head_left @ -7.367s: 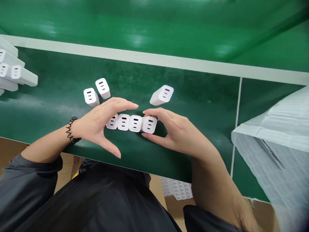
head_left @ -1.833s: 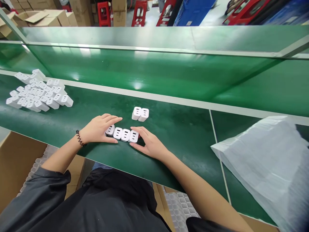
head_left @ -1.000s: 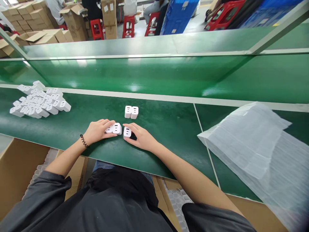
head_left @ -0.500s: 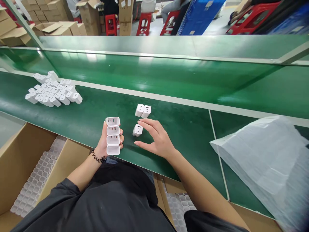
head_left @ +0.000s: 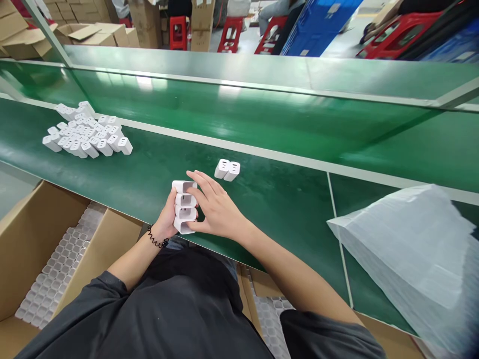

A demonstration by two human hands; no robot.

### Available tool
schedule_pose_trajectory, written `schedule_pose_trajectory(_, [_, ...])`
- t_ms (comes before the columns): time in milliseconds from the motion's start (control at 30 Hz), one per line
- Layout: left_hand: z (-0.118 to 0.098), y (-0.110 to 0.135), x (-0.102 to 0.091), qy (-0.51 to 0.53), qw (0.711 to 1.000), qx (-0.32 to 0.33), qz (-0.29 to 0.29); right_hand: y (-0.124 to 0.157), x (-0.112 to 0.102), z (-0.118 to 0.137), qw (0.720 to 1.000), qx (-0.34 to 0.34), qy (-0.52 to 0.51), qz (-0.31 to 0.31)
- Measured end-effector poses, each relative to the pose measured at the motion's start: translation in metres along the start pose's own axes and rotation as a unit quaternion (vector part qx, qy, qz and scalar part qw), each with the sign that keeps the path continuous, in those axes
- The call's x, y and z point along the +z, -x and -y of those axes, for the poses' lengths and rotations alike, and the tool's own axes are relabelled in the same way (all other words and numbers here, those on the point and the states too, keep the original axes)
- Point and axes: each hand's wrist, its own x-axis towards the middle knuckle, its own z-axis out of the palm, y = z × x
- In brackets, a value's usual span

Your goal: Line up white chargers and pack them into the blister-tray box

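My left hand (head_left: 167, 218) is closed around a short row of white charger housings (head_left: 183, 213), their hollow ends facing up toward me. My right hand (head_left: 220, 212) reaches across from the right; its thumb rests at the nearest housing and a finger at the far end of the row, so it grips the row from that side. Its other fingers stretch out beyond. Just past the right hand, two white chargers (head_left: 227, 170) with port slots stand side by side on the green bench (head_left: 277, 214). Whatever lies under the right hand is hidden.
A pile of white chargers (head_left: 88, 132) lies at the left of the bench. A translucent plastic bag (head_left: 404, 239) covers the right part. Below the front edge stands an open carton (head_left: 41, 234) of clear trays. A raised green ledge (head_left: 239, 114) runs along the back.
My right hand has moved left from beside the single charger onto the row of housings. That charger is no longer visible. The row is slightly tilted now, and the view has shifted a little.
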Motion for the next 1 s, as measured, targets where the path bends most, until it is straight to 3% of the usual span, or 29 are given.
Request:
schedule_pose_trajectory(67, [-0.005, 0.003, -0.005, -0.101, 0.988, 0.111, -0.031, -0.004, -0.001, -0.004, 1.0, -0.008, 0.001, -0.007])
schedule_pose_trajectory(100, [-0.01, 0.006, -0.008, -0.174, 0.965, 0.189, -0.046, -0.007, -0.002, -0.006, 1.0, -0.008, 0.005, -0.003])
schedule_pose_trajectory(133, [-0.017, 0.01, -0.011, -0.262, 0.924, 0.272, -0.055, -0.009, -0.003, -0.008, 1.0, -0.007, 0.012, 0.006])
schedule_pose_trajectory(167, [-0.024, 0.016, -0.014, -0.355, 0.866, 0.348, -0.055, -0.011, -0.005, -0.009, 1.0, -0.005, 0.019, 0.019])
schedule_pose_trajectory(233, [-0.04, 0.028, -0.017, -0.526, 0.728, 0.439, -0.023, -0.017, -0.007, -0.01, 0.998, -0.004, 0.03, 0.052])
schedule_pose_trajectory(300, [-0.053, 0.038, -0.016, -0.629, 0.632, 0.453, 0.014, -0.023, -0.007, -0.01, 0.996, -0.006, 0.039, 0.08])
schedule_pose_trajectory(400, [-0.064, 0.043, -0.013, -0.713, 0.578, 0.396, 0.024, -0.032, -0.003, -0.007, 0.992, -0.016, 0.047, 0.117])
schedule_pose_trajectory(467, [-0.065, 0.042, -0.01, -0.752, 0.565, 0.339, 0.014, -0.036, 0.002, -0.006, 0.989, -0.025, 0.045, 0.139])
schedule_pose_trajectory(567, [-0.062, 0.041, -0.004, -0.777, 0.573, 0.259, -0.001, -0.036, 0.012, -0.008, 0.987, -0.04, 0.037, 0.154])
schedule_pose_trajectory(767, [-0.069, 0.04, -0.01, -0.774, 0.587, 0.238, -0.001, -0.048, 0.027, -0.024, 0.982, -0.126, 0.023, 0.141])
schedule_pose_trajectory(833, [-0.081, 0.049, -0.026, -0.748, 0.617, 0.244, -0.025, -0.061, 0.026, -0.02, 0.981, -0.139, 0.001, 0.137])
schedule_pose_trajectory(900, [-0.098, 0.067, -0.054, -0.711, 0.651, 0.254, -0.078, -0.077, 0.024, -0.009, 0.984, -0.131, -0.032, 0.12])
schedule_pose_trajectory(1000, [-0.123, 0.114, -0.122, -0.66, 0.674, 0.243, -0.226, -0.099, 0.035, 0.012, 0.986, -0.128, -0.072, 0.084])
